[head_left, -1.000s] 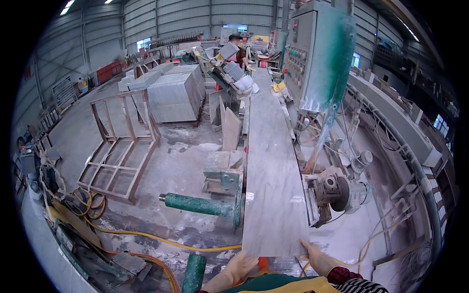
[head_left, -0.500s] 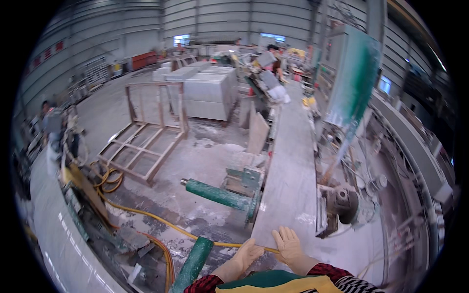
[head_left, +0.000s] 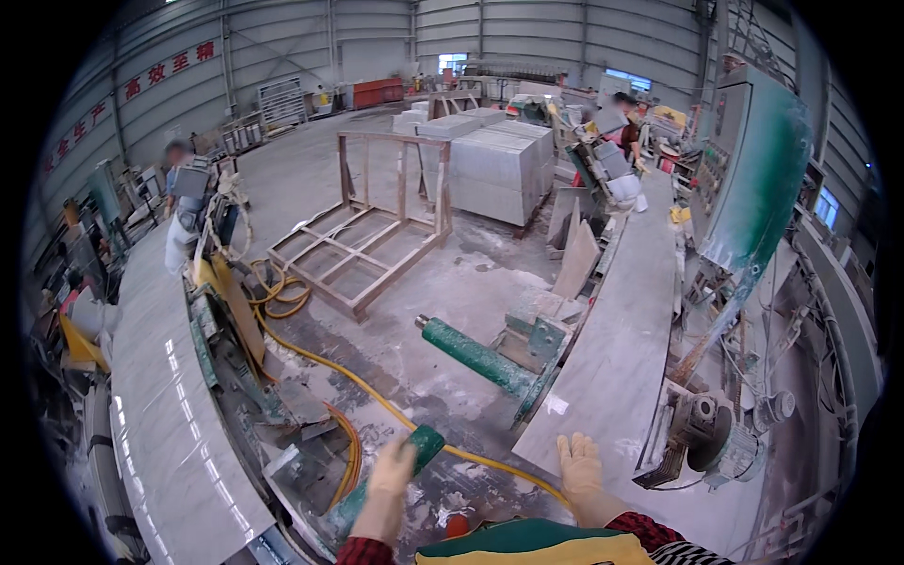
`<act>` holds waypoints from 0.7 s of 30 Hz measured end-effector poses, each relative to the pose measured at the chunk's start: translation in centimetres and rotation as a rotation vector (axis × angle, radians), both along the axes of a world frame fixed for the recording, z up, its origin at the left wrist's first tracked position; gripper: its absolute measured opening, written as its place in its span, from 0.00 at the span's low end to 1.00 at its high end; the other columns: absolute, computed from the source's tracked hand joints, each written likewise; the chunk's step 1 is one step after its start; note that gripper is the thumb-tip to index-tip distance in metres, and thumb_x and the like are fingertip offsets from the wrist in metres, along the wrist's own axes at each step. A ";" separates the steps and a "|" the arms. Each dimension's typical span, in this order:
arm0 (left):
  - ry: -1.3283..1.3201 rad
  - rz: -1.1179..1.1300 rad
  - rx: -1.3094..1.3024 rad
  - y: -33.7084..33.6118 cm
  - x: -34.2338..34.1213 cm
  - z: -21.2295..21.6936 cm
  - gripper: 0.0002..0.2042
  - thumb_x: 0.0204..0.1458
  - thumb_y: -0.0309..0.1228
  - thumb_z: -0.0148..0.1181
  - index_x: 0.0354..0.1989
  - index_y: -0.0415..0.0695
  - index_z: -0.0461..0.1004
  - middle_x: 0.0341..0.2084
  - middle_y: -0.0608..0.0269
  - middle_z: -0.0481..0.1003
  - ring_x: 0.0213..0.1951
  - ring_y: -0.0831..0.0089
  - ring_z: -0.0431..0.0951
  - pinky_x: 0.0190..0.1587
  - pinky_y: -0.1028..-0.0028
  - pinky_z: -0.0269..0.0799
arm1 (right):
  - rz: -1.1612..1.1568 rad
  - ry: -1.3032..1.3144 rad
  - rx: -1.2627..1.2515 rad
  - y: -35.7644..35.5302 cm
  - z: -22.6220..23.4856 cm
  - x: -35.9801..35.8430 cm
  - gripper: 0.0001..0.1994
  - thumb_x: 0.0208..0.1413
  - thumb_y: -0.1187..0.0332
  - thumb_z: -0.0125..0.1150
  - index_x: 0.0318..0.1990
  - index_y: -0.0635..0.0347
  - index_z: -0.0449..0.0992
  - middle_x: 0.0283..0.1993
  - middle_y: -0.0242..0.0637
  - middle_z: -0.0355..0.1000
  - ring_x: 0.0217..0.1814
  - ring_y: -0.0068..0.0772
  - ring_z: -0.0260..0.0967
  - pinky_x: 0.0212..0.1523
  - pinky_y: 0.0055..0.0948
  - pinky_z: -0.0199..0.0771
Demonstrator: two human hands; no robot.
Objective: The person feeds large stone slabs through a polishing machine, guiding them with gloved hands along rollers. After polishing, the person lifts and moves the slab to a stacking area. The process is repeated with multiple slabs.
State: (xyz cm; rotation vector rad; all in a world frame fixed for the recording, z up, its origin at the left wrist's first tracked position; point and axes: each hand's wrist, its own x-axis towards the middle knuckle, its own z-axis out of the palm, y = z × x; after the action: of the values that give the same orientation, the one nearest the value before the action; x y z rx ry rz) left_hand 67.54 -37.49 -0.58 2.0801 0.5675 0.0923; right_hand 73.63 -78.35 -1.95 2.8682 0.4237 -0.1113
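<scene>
My right hand [head_left: 582, 471], in a pale glove, rests flat with fingers outstretched near the close end of a grey-white veined stone slab [head_left: 617, 367]. That slab lies along a long roller line on the right. My left hand [head_left: 388, 478], gloved alike and a little smeared by motion, is beside the end of a green roller [head_left: 428, 446]. Its fingers look loosely stretched, with nothing seen in them; whether it touches the roller I cannot tell. Another green roller [head_left: 478, 358] juts out from the right-hand line's frame.
A second polished slab [head_left: 169, 405] stretches along the left. Between the lines, a yellow hose [head_left: 350, 377] crosses the wet floor near a rusty metal frame [head_left: 363, 254]. Stacked grey blocks [head_left: 494, 179] stand behind. A motor [head_left: 730, 457] and green cabinet [head_left: 753, 169] flank the right slab. Two people work farther off.
My left hand has left the right slab's near end and moved left to the green roller. My right hand stays on the slab. The view has turned left.
</scene>
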 end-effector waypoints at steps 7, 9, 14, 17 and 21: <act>0.006 0.588 0.657 15.0 -16.6 3.1 0.24 0.61 0.35 0.63 0.64 0.36 0.74 0.60 0.39 0.76 0.63 0.41 0.74 0.67 0.53 0.68 | -0.037 0.127 0.036 0.6 5.1 -0.9 0.44 0.63 0.66 0.62 0.84 0.55 0.46 0.84 0.53 0.48 0.84 0.58 0.47 0.84 0.54 0.39; 0.152 0.728 0.888 17.9 -21.5 -1.3 0.24 0.63 0.38 0.61 0.64 0.38 0.74 0.60 0.41 0.76 0.64 0.42 0.72 0.68 0.53 0.65 | 0.031 0.014 0.076 -0.4 2.4 -0.1 0.42 0.59 0.69 0.63 0.81 0.60 0.53 0.83 0.58 0.50 0.84 0.62 0.47 0.82 0.52 0.46; 0.190 0.455 1.416 16.7 -28.6 -3.0 0.29 0.71 0.47 0.54 0.71 0.38 0.70 0.68 0.40 0.70 0.68 0.37 0.69 0.69 0.40 0.66 | 0.028 0.079 0.109 0.5 3.0 0.7 0.47 0.54 0.69 0.69 0.81 0.59 0.52 0.83 0.58 0.49 0.84 0.62 0.46 0.83 0.50 0.45; 0.181 0.499 1.478 15.5 -27.0 -2.5 0.26 0.72 0.46 0.52 0.71 0.41 0.71 0.69 0.45 0.71 0.69 0.43 0.71 0.65 0.44 0.71 | -0.029 0.101 0.080 0.2 2.9 1.2 0.46 0.57 0.70 0.64 0.83 0.55 0.49 0.83 0.55 0.49 0.85 0.60 0.46 0.84 0.50 0.43; 0.227 0.533 1.438 14.9 -26.0 -1.9 0.24 0.73 0.41 0.50 0.71 0.43 0.71 0.68 0.51 0.73 0.68 0.47 0.73 0.63 0.45 0.72 | -0.055 0.117 0.046 0.3 3.8 1.0 0.37 0.67 0.72 0.52 0.83 0.51 0.50 0.84 0.51 0.49 0.85 0.57 0.46 0.84 0.50 0.40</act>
State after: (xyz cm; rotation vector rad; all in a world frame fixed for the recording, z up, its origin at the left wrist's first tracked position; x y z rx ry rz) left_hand 41.52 -22.61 -2.45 3.2366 1.4800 0.7670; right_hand 74.61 -78.06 1.85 2.9290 0.3739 -0.2841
